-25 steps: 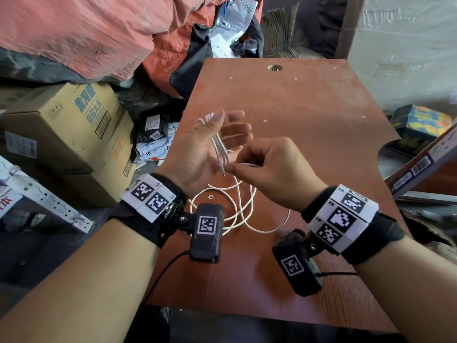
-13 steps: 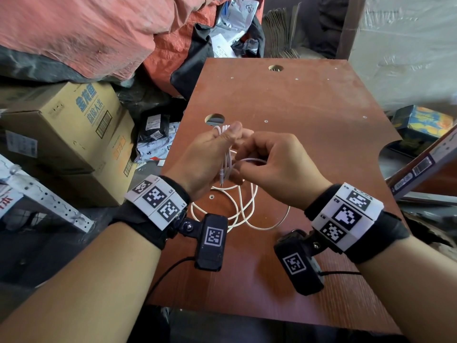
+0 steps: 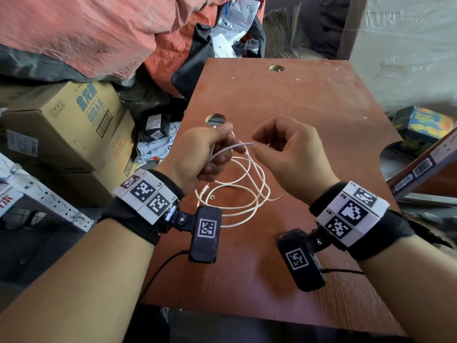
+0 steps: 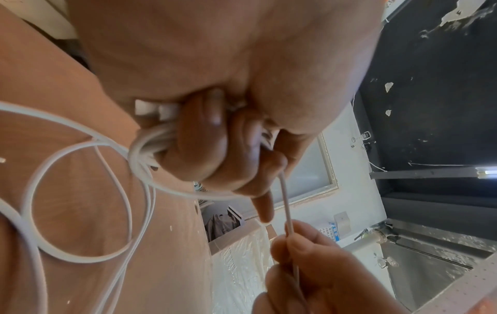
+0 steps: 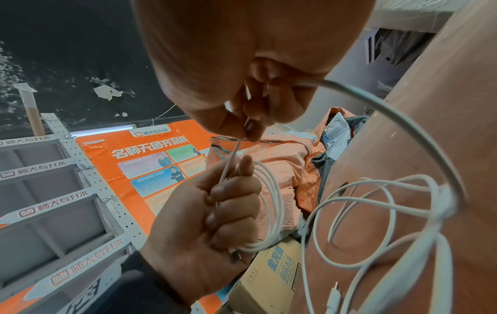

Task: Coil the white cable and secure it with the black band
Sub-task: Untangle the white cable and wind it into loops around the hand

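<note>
A thin white cable (image 3: 247, 184) hangs in loose loops over the brown table (image 3: 309, 100). My left hand (image 3: 210, 154) grips a bundle of its turns in a curled fist (image 4: 204, 144), above the table's left side. My right hand (image 3: 282, 149) is just to the right of it and pinches one strand (image 5: 231, 157) between thumb and forefinger. That strand (image 4: 285, 204) runs taut from one hand to the other. A free plug end (image 3: 204, 189) dangles below the left hand. No black band shows in any view.
Two round holes (image 3: 215, 119) pierce the tabletop; its right edge has a curved cut-out (image 3: 385, 154). Cardboard boxes (image 3: 74, 125) and orange sacks (image 3: 99, 33) crowd the left. A colourful box (image 3: 422, 122) and a board (image 3: 425, 167) lie at the right.
My left hand went from flat and open to a fist round the cable turns. My right hand closed in on it, then drew a strand away to the right.
</note>
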Tool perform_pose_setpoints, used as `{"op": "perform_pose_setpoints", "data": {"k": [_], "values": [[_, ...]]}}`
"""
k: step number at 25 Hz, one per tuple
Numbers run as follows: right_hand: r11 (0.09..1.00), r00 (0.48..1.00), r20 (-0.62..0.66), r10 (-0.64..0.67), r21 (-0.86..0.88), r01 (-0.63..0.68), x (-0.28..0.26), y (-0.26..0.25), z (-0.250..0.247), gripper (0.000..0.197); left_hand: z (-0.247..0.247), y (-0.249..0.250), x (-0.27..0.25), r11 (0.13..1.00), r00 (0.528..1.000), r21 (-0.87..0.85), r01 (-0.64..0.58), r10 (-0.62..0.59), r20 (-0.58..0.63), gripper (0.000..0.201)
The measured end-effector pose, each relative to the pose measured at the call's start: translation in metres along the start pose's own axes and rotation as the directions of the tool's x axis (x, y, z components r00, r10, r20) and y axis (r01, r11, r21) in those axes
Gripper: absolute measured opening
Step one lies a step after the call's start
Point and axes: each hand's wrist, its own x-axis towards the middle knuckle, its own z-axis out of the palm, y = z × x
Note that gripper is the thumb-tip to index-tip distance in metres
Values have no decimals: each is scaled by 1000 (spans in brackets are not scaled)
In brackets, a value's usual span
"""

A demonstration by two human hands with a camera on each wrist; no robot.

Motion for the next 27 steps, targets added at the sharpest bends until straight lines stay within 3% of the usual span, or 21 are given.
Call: {"op": "perform_pose_setpoints", "data": {"k": [4,8,16,22,27], "values": [[998,998,-46,52,21,-51,2,2,2,6,-1,3,-2,999,998,-5,45,-45,-37,47],[996,996,-21,85,31,-84,2,2,1,13,-2,3,-4,1000,1000,7,7,-7,-21,28],[985,994,18,110,129,-112,0,0,5,8,5,4,-5,995,998,92,43,-38,-50,41],[967,989,-14,147,213,-141,0,-1,-1,12,-1,8,-8,993,1000,-118,18,-18,4,48],[957,984,64,165,230,-176,-2,-1,0,8,-7,11,-10,946,997,-325,14,10,71,50]]}}
